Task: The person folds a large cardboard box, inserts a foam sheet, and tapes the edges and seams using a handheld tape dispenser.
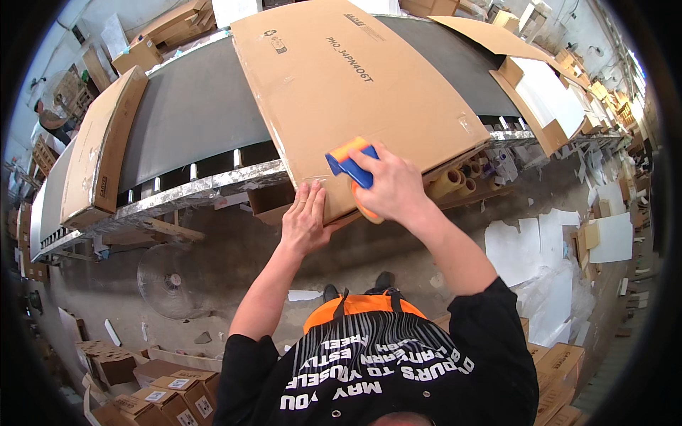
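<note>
A large flat brown cardboard box (312,99) lies across the conveyor in front of me. My right hand (395,184) is closed round the handle of a blue and orange tape dispenser (348,166), held at the box's near side, right of its near left corner. Part of the dispenser hangs below my fist. My left hand (306,219) rests with fingers stretched out on the box's near edge at that corner, and its thumb points toward the right. A strip of clear tape (465,122) shows near the box's right corner.
The dark conveyor belt (195,106) carries another flat box (103,153) at left and an opened carton (529,99) at right. Tape rolls (447,183) sit beneath the conveyor's near edge. A floor fan (170,280) stands lower left. Cartons (167,397) are stacked behind me; white sheets (529,245) litter the floor.
</note>
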The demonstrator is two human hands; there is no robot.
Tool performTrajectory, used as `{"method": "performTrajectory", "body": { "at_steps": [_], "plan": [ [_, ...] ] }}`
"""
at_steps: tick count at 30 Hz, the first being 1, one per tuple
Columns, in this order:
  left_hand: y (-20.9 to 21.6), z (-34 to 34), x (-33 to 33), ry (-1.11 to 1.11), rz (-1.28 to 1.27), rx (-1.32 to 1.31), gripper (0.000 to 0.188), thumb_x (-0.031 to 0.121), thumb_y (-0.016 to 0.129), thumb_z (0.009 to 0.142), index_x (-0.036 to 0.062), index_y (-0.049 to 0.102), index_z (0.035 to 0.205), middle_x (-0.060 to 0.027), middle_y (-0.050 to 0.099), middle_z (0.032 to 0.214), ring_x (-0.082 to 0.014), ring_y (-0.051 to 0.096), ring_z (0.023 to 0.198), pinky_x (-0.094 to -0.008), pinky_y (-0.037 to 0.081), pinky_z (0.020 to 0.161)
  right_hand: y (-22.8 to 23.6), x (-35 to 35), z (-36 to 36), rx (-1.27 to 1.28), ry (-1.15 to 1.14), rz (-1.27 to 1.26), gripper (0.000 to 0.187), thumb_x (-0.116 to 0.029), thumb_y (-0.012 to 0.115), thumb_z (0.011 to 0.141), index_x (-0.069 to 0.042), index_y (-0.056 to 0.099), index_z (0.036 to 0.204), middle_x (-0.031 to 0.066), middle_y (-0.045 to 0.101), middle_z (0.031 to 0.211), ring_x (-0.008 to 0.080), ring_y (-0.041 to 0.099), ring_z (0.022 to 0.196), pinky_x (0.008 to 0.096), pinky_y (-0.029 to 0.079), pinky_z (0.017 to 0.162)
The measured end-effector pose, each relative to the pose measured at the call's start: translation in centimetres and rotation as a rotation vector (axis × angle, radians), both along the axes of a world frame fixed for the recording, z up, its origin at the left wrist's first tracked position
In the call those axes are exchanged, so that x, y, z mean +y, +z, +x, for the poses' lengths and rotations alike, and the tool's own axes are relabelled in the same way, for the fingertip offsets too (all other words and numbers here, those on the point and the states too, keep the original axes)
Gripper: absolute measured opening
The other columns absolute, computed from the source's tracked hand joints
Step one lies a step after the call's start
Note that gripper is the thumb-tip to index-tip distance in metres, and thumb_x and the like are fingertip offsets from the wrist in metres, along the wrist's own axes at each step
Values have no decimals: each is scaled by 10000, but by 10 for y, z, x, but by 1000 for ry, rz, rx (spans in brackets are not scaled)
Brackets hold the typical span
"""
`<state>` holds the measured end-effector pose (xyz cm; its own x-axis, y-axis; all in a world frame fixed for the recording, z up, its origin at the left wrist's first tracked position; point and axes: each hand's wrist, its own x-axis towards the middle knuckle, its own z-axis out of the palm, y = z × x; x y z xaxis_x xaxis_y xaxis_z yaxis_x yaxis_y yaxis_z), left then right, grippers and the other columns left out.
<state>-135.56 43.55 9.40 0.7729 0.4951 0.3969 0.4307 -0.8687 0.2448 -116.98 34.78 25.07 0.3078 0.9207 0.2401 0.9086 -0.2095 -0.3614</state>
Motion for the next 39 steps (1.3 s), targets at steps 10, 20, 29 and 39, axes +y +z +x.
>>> {"method": "performTrajectory", "body": {
  "at_steps": [10, 20, 29, 39],
  "plan": [
    [-13, -15, 12, 8, -91, -91, 900, 320, 912, 589, 10, 540, 1348, -192, 535, 1454, -376, 499, 1365, -438, 433, 1134, -1, 29, -24, -39, 39, -802, 338, -279, 621, 668, -86, 794, 884, 220, 736, 943, 372, 714, 972, 444, 573, 880],
    [10, -24, -6, 23, -39, 45, 906, 340, 871, 679, 9, 481, 1426, -213, 430, 1533, -423, 368, 1445, -536, 261, 1212, -95, -164, 6, 1595, -25, -157, 726, -128, 729, 654, 90, 584, 1332, 141, 711, 1080, 199, 686, 836, 301, 559, 789],
    [59, -17, -58, -411, -655, -653, 791, 337, 884, 747, -5, 550, 1377, -237, 536, 1445, -391, 482, 1382, -502, 346, 1168, -66, -151, -37, 2243, 132, 284, 655, -123, 621, 707, 127, 511, 1303, 247, 678, 1134, 304, 719, 922, 384, 604, 823],
    [69, 2, -77, -241, -811, -848, 195, 31, 805, 817, -32, 752, 994, -189, 751, 1052, -285, 737, 1009, -348, 576, 918, -66, -142, -59, 2107, 27, 242, 600, -150, 619, 741, 98, 533, 1281, 193, 672, 984, 202, 623, 654, 298, 536, 616]
  ]
}}
